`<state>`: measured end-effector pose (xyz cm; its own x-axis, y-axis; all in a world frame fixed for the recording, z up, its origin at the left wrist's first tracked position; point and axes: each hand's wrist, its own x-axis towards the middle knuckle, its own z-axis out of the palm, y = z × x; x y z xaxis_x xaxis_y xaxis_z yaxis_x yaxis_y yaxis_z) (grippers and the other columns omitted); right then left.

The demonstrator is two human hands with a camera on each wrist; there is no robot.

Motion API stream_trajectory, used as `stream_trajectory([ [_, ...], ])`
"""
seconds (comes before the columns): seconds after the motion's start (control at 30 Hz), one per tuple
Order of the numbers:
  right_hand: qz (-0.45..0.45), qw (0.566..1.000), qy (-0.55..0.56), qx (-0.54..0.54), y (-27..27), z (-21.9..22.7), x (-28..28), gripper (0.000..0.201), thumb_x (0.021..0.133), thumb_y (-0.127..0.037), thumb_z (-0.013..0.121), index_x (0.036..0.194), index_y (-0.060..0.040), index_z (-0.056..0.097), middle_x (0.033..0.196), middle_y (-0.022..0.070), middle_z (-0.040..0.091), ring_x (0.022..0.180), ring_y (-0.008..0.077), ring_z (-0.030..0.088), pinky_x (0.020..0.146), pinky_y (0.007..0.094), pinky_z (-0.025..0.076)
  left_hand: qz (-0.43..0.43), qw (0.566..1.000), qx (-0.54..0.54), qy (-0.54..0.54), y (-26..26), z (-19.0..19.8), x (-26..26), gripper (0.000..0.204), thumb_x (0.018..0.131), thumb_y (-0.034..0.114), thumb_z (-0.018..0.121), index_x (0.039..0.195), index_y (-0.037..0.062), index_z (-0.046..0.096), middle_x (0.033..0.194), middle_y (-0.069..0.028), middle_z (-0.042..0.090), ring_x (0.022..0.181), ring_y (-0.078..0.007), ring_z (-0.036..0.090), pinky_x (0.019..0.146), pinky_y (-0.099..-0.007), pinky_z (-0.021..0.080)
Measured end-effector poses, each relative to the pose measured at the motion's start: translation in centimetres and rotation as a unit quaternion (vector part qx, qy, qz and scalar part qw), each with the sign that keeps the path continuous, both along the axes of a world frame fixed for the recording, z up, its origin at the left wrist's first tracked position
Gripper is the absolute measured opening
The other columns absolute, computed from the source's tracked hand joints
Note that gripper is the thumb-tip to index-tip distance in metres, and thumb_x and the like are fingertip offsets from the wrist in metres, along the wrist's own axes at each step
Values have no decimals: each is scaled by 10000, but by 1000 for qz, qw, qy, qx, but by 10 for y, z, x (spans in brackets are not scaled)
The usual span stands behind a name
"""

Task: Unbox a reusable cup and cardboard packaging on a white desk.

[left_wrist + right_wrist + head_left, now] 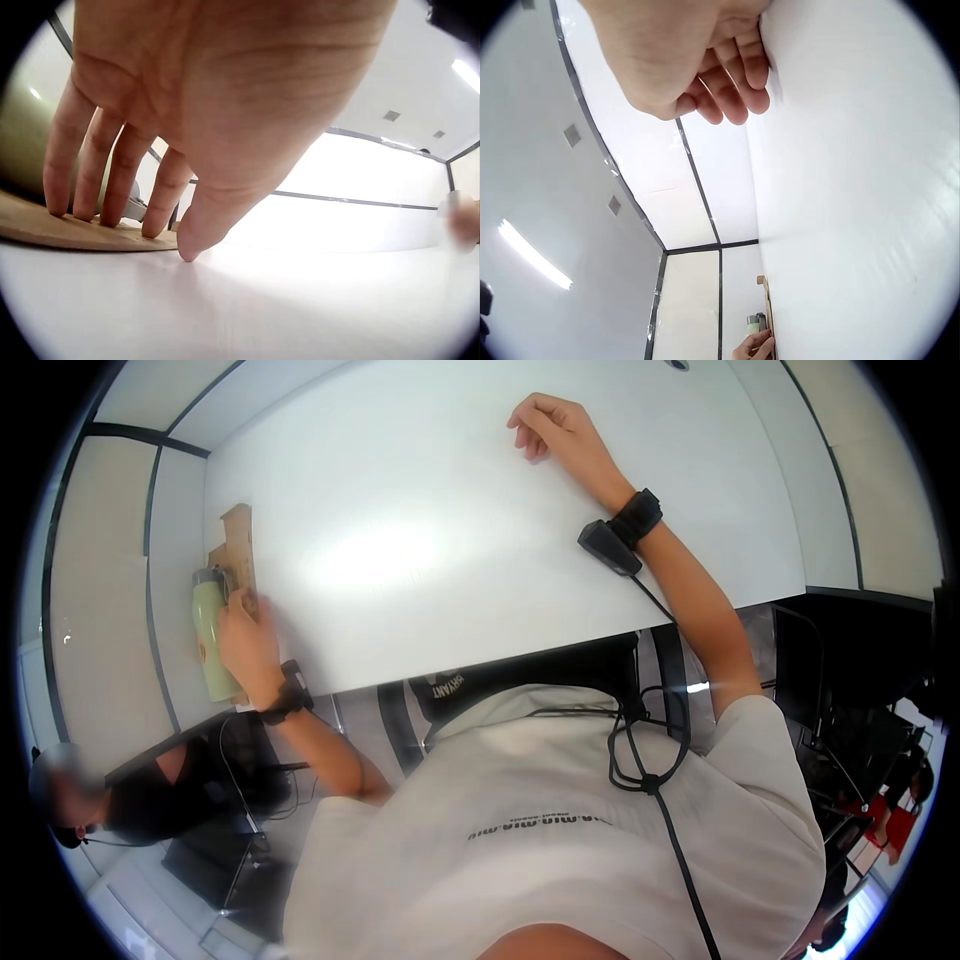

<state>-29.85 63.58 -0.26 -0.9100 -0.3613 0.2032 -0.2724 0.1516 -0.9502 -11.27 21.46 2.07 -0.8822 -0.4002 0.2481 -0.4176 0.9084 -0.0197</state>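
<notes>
At the left end of the white table, my left hand (250, 647) rests over a flat brown board (238, 540). In the left wrist view its fingers (90, 180) reach down nearly straight, fingertips on the board (45, 223), while the thumb comes down at the board's near edge. A pale green bottle (211, 635) with a grey cap lies just left of this hand, partly behind the board. Far off toward the table's back, my right hand (560, 432) rests on the tabletop with loosely bent fingers and holds nothing.
White low walls (180, 500) border the table (480, 560) on the left and right. A black cable (655, 600) runs from the right wrist camera. Another person (150, 790) is at the lower left, beyond the partition. A small round fitting (678, 364) shows at the back edge.
</notes>
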Motion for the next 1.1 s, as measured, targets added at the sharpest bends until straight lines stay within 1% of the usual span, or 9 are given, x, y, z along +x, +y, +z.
stream_trajectory([
  [0.27,3,1000,18,-1,1,-4,-2,284,1016,-232,467,930,-46,664,747,27,639,647,79,597,615,227,524,-3,1000,11,1,0,4,1,331,928,337,616,1176,118,635,1109,-168,651,987,-384,637,842,-467,510],
  [0.4,4,1000,6,-5,0,-3,-2,292,1018,-233,462,927,-43,664,744,29,638,641,84,599,613,225,524,-31,997,67,9,-3,14,10,410,944,313,635,1221,10,634,1138,-186,680,1039,-334,653,901,-387,498],
  [0.47,0,1000,7,2,0,-1,-2,288,1016,-236,469,927,-41,663,746,27,638,643,83,597,616,226,525,-44,950,301,72,5,26,19,428,953,272,641,1246,-39,608,1164,-197,674,1067,-275,650,920,-350,485],
  [0.63,3,1000,-4,-12,0,0,1,290,1025,-250,474,921,-53,658,742,11,629,644,74,580,611,218,496,-125,869,474,60,10,63,56,350,992,146,580,1267,-71,579,1042,-117,687,940,-167,634,841,-278,479],
  [0.73,-5,1000,-2,-6,0,-2,0,291,1035,-259,472,914,-69,656,740,-5,621,643,65,565,609,208,466,-104,860,493,85,-3,75,92,292,1003,156,563,1198,-57,607,958,-93,675,839,-133,611,754,-251,458],
  [0.83,7,1000,-7,-24,0,-2,0,286,1037,-251,464,924,-73,657,743,-9,621,646,63,564,609,208,460,-90,824,447,336,-44,52,121,229,1007,208,509,1025,4,611,690,1,482,622,-106,425,580,-241,343],
  [0.93,7,1000,-1,-22,1,-2,0,283,1023,-241,470,924,-53,657,747,8,626,647,72,575,612,219,486,-62,688,474,546,-79,35,138,259,990,255,513,1023,14,603,709,-5,438,625,-121,395,550,-250,303],
  [1.03,4,1000,2,-16,0,1,2,287,1010,-234,473,924,-32,658,748,28,632,647,83,589,613,228,512,67,722,338,600,-185,-33,187,268,993,237,511,1076,7,620,831,-53,535,724,-148,504,605,-259,406],
  [1.1,-6,1000,2,-11,1,1,2,293,1012,-237,470,925,-31,659,748,30,634,646,84,591,610,228,511,132,697,322,627,-145,-15,162,289,994,229,513,1114,-12,619,904,-76,564,814,-169,549,667,-271,455],
])
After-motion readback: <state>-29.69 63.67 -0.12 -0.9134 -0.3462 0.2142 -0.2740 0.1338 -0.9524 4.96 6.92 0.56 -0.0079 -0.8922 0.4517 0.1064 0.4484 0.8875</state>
